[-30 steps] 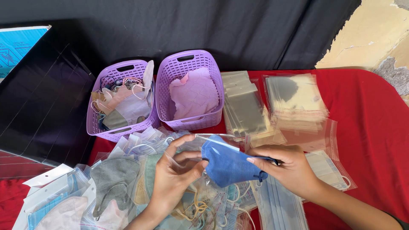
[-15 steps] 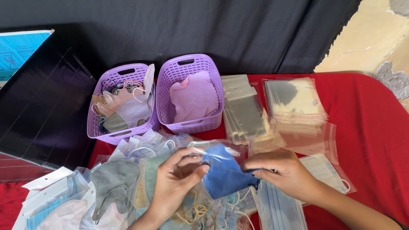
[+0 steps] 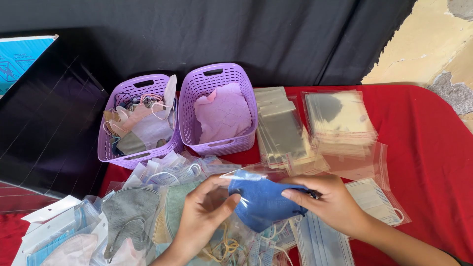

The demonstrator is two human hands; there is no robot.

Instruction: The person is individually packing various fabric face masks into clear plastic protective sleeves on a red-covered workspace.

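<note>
Blue fabric fills both hands: a folded blue mask (image 3: 263, 202) sits partly inside a clear plastic sleeve (image 3: 246, 173), near the front edge of the red-covered surface (image 3: 428, 162). The left hand (image 3: 204, 214) pinches the sleeve's lower flap between thumb and curled fingers, closed on the film. The right hand (image 3: 332, 202) lies over the mask's right end, fingers bent around it and thumb beneath, gripping it. The step in hand appears to be bagging the mask; the next move likely calls for holding the sleeve's mouth wide while the mask slides fully in without bunching.

Under the hands lies a heap of bagged masks (image 3: 143, 207) spreading toward the front left corner, with flat pale-blue masks (image 3: 320, 244) at the front edge. Farther back stand two purple baskets, the left basket (image 3: 140, 120) holding loose masks, the right basket (image 3: 217, 111) a pink one. Stacks of empty sleeves (image 3: 340, 120) lie toward the back right.

Against the picture a second ago, the mask sits lower and the right hand has closed in over it.
</note>
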